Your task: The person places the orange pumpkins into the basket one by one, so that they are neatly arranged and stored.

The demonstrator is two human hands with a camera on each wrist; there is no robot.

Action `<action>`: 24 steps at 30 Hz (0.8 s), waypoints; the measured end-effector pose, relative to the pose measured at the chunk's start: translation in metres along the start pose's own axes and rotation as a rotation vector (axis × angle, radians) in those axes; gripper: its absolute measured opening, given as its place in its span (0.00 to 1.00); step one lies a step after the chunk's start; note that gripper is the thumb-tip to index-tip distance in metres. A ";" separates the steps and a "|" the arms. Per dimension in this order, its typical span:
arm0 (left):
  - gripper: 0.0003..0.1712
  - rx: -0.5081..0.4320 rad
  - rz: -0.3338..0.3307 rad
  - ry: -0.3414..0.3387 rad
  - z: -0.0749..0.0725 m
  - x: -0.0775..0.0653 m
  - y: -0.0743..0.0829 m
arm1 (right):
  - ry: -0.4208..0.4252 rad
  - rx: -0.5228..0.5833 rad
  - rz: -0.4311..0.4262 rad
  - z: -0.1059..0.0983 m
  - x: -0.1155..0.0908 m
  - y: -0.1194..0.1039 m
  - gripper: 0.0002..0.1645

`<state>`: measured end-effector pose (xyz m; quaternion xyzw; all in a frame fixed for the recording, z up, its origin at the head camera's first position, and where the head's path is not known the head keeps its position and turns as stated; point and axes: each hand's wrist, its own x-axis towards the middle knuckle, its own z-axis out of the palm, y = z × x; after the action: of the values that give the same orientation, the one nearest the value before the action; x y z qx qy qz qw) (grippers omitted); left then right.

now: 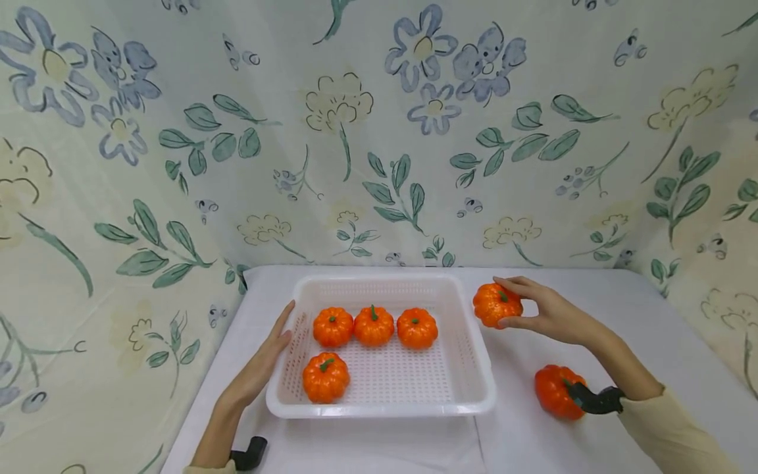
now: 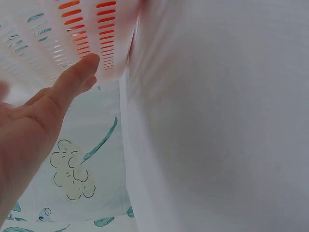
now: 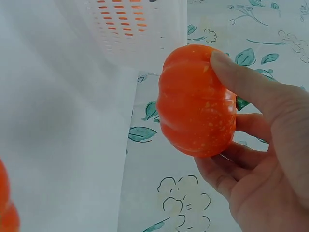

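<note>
A small orange pumpkin (image 1: 496, 305) with a green stem is gripped between the thumb and fingers of my right hand (image 1: 553, 315), just right of the white basket (image 1: 379, 411). The right wrist view shows this pumpkin (image 3: 197, 101) held clear of the table. My left hand (image 1: 266, 359) rests against the basket's left side with its fingers extended; in the left wrist view the fingers of that hand (image 2: 72, 82) touch the slotted wall. Inside the basket, a row of three pumpkins (image 1: 374, 326) sits toward the back, and another pumpkin (image 1: 326, 378) lies at the front left.
One more pumpkin (image 1: 556, 392) lies on the white-covered table (image 1: 521, 441) right of the basket, partly hidden by the black wrist camera (image 1: 597, 399). A floral curtain (image 1: 379, 164) hangs behind the table and along its sides.
</note>
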<state>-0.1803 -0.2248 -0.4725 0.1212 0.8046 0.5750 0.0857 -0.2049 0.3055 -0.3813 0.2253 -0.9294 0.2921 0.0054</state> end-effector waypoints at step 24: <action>0.34 0.007 -0.006 0.007 -0.001 0.000 -0.002 | -0.191 0.086 -0.164 0.016 0.079 -0.056 0.47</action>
<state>-0.1808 -0.2262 -0.4742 0.1169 0.8072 0.5724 0.0841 -0.2504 0.2227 -0.3534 0.3274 -0.8907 0.3077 -0.0688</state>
